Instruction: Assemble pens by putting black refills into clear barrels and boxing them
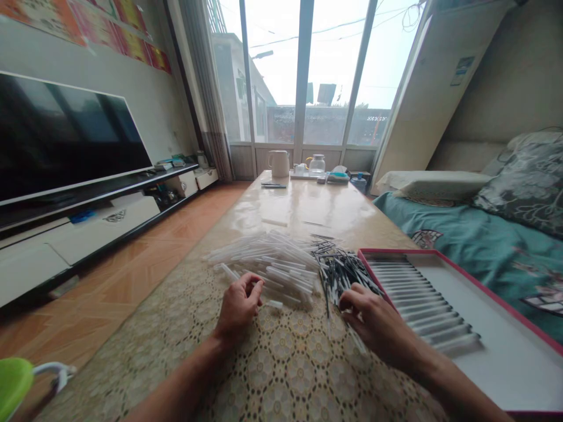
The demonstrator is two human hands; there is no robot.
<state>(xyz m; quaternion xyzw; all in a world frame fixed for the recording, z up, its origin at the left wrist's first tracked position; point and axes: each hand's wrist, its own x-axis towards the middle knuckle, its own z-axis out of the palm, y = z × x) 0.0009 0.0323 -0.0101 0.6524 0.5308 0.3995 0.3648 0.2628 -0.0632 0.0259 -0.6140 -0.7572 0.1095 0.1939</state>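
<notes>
Left hand (pixel 241 302): pinches clear tube (pixel 229 272); right hand (pixel 368 313): by dark rods (pixel 341 271); grip unclear

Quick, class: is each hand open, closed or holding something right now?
Left hand: closed, apparently holding a clear plastic tube.
Right hand: partly curled beside thin dark rods; grip cannot be told.

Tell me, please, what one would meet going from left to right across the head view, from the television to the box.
Television → pile of clear tubes → pile of thin dark rods → pink-rimmed box holding a row of slim tubes.
</notes>
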